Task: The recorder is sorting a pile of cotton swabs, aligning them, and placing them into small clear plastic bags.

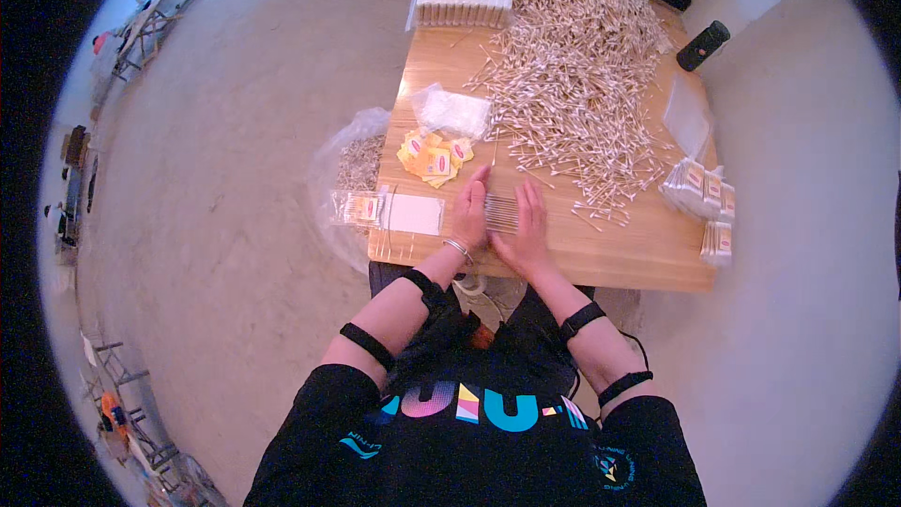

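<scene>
A flat row of cotton swabs (502, 213) lies side by side on the table near its front edge, between my two hands. My left hand (471, 213) stands on edge along the row's left side, its fingers stretched forward. On the other side my right hand (526, 230) rests with fingers extended and apart, touching the row's right end. A single swab (495, 148) points away just beyond my left fingertips. Past my hands spreads a large heap of loose cotton swabs (582, 75). Left of my left hand lies a white rectangular card or pad (416, 214).
Yellow printed cards (435, 158) and clear plastic bags (452, 113) lie at the left. Packed swab bundles (465, 2) stand at the far left. More filled packets (694, 190) sit at the right edge, near a dark cylinder (703, 46). A bag of swabs (359, 164) stands beside the table.
</scene>
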A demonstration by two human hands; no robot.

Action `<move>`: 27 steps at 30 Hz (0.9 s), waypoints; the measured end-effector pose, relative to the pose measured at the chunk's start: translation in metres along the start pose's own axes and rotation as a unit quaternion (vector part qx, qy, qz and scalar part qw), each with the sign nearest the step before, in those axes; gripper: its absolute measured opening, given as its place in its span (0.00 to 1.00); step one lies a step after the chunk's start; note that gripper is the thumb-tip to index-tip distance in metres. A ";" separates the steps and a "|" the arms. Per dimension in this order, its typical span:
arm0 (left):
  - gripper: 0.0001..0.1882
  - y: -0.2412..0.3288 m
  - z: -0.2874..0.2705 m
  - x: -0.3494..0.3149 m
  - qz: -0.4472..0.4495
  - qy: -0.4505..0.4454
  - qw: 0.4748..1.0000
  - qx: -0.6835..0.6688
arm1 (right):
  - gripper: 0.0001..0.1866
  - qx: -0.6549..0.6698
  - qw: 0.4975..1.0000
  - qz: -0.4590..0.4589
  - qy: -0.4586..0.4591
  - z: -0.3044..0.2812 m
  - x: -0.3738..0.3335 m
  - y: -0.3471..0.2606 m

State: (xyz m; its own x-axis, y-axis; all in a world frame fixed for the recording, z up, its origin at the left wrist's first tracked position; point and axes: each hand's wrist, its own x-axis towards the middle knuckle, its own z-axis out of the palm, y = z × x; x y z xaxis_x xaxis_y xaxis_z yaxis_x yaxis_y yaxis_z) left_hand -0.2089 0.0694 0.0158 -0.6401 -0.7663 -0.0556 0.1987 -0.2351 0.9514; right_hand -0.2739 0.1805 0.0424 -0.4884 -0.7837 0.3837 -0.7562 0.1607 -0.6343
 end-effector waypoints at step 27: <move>0.28 -0.004 0.001 0.000 -0.007 0.014 0.999 -0.029 | 0.34 -0.050 0.989 0.108 -0.089 0.009 0.004 0.009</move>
State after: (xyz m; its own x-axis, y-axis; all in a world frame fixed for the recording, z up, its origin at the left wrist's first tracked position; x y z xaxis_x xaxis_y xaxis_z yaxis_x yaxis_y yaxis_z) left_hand -0.2102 0.0714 0.0125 -0.6231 -0.7782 -0.0786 0.2329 -0.2805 0.9312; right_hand -0.2789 0.1738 0.0322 -0.5651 -0.8167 0.1168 -0.6867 0.3872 -0.6152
